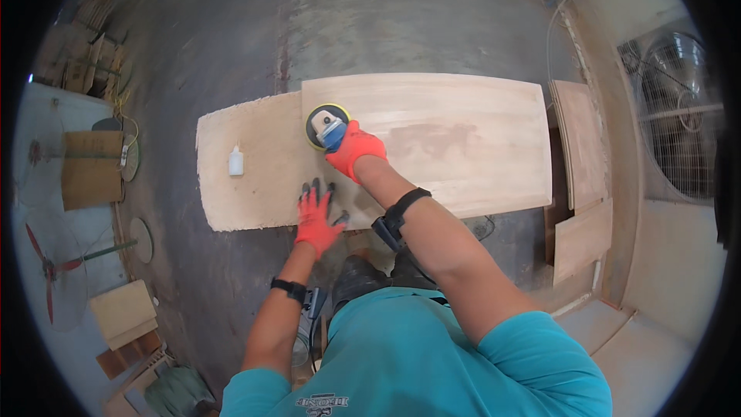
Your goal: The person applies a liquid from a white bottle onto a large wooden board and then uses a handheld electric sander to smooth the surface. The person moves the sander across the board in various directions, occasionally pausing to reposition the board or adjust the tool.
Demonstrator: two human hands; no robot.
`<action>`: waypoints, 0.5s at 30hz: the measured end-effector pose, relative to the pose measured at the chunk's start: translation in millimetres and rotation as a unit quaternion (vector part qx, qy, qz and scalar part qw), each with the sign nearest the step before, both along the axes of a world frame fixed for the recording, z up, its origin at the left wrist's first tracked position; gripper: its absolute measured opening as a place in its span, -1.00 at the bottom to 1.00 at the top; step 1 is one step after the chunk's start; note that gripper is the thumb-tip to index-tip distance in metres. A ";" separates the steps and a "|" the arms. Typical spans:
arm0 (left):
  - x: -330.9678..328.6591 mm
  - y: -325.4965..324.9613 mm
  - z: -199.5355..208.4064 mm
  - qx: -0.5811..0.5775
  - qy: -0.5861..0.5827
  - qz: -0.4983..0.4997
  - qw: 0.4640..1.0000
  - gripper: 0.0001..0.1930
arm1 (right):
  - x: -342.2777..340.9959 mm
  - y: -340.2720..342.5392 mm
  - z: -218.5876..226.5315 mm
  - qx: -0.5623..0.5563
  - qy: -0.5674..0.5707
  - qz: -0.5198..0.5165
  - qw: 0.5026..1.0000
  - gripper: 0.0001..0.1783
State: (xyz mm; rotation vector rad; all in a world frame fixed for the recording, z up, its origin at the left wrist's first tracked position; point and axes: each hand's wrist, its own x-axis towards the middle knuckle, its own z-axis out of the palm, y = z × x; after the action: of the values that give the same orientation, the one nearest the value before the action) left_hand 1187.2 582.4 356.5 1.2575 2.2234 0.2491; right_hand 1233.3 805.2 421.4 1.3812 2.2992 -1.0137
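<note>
My right hand, in a red glove, is wrapped round the blue body of a disc sander. Its round pad has a yellow rim and lies over the left end of a pale wooden panel and the rougher board beside it. My left hand, in a red glove with dark fingertips, rests with fingers spread near the front edge of the rough-edged tan board. A small white bottle stands on that board, left of both hands. The sander's underside is hidden.
Wooden sheets lean by the right wall, below a large caged wall fan. At left are a pedestal fan with red blades, a cardboard box and a tan box. Grey concrete floor surrounds the boards.
</note>
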 end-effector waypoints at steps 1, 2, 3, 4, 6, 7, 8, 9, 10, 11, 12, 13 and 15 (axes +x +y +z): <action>-4.4 -9.2 -2.5 0.054 -0.029 0.032 0.998 -0.14 | 7.9 4.9 -0.6 0.004 -0.002 -0.009 1.000 -0.11; -9.9 -22.8 -3.1 0.105 -0.058 0.064 0.991 -0.17 | 16.6 10.2 0.7 0.007 -0.003 -0.017 1.000 -0.12; -13.5 -34.0 -3.7 0.158 -0.087 0.094 0.979 -0.21 | 28.2 18.8 3.7 0.011 -0.004 -0.027 1.000 -0.12; -14.9 -48.0 -13.4 0.167 -0.125 0.170 0.963 -0.26 | 44.2 27.5 12.0 0.012 -0.010 -0.038 0.999 -0.13; -12.1 -65.2 -12.6 0.130 -0.165 0.259 0.943 -0.38 | 83.6 49.6 12.6 0.010 -0.019 -0.069 0.997 -0.13; -9.6 -71.1 -7.6 0.089 -0.169 0.277 0.942 -0.43 | 104.2 60.6 13.3 0.011 -0.026 -0.086 0.996 -0.14; -10.2 -89.2 -28.2 0.062 -0.107 0.277 0.953 -0.46 | 120.6 68.8 18.1 0.022 -0.028 -0.106 0.994 -0.14; -12.3 -105.8 -57.5 0.035 -0.043 0.277 0.959 -0.47 | 137.7 78.8 19.7 0.024 -0.032 -0.115 0.993 -0.14; -16.7 -110.8 -75.8 0.039 -0.150 0.305 0.940 -0.49 | 159.4 90.5 19.8 0.028 -0.038 -0.130 0.990 -0.15; -22.2 -115.1 -89.7 0.038 -0.253 0.332 0.908 -0.50 | 177.8 99.7 19.2 0.028 -0.043 -0.143 0.988 -0.15; -20.4 -104.2 -91.5 0.033 -0.356 0.354 0.864 -0.52 | 195.1 107.6 20.6 0.025 -0.049 -0.158 0.986 -0.14; -19.1 -94.1 -92.2 0.007 -0.354 0.380 0.854 -0.48 | 211.6 115.1 22.7 0.021 -0.054 -0.173 0.983 -0.14; -9.3 -62.4 -67.8 -0.045 -0.348 0.433 0.830 -0.39 | 249.6 132.6 23.0 0.025 -0.060 -0.207 0.976 -0.14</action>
State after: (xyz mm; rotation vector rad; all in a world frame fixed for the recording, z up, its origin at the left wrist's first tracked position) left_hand 1177.9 520.0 288.7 -0.0353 1.9271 0.7870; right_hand 1482.9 937.8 444.4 1.9383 2.0071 -0.9515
